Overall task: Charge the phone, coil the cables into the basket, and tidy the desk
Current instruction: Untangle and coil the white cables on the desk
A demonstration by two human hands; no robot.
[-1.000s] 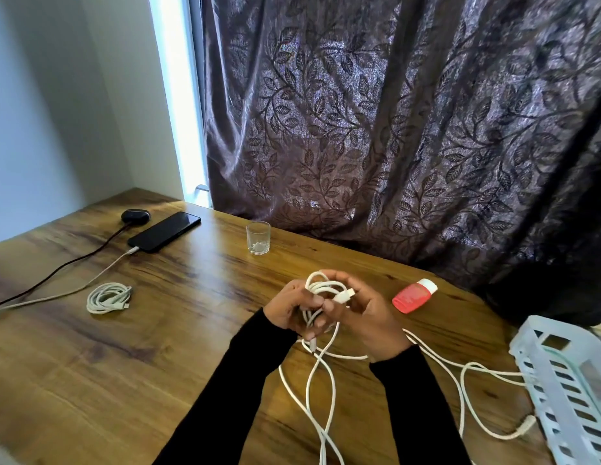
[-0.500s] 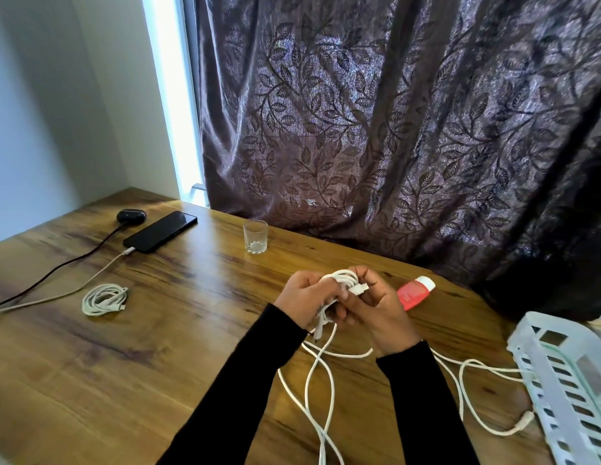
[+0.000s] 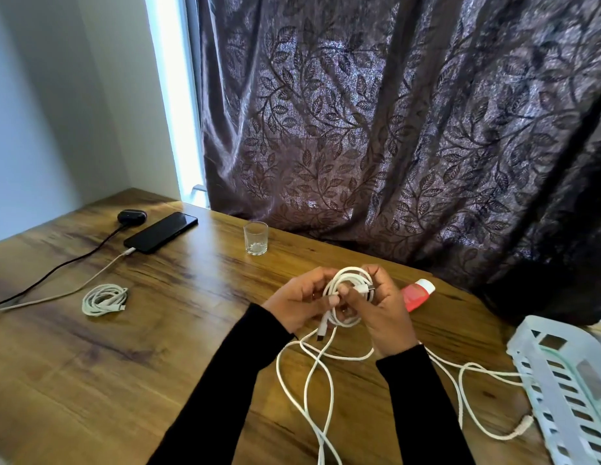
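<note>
Above the desk's middle, my left hand (image 3: 301, 303) and my right hand (image 3: 381, 310) both grip a partly wound loop of white cable (image 3: 348, 280). Its loose length (image 3: 312, 380) hangs down and trails over the wood toward me and to the right. A black phone (image 3: 161, 231) lies at the far left with a pale cable (image 3: 91, 280) plugged into it. A small finished coil of white cable (image 3: 104, 299) lies to the left. The white slatted basket (image 3: 561, 380) stands at the right edge.
A small empty glass (image 3: 256, 238) stands behind my hands. A red tube with a white cap (image 3: 418, 294) lies just right of them. A black earbud case (image 3: 131, 216) with a black cord sits beside the phone. A dark leaf-patterned curtain (image 3: 393, 129) hangs behind the desk.
My hands have risen slightly and drawn closer, and the loop between them has grown tighter as more cable is wound in. The head view has shifted slightly.
</note>
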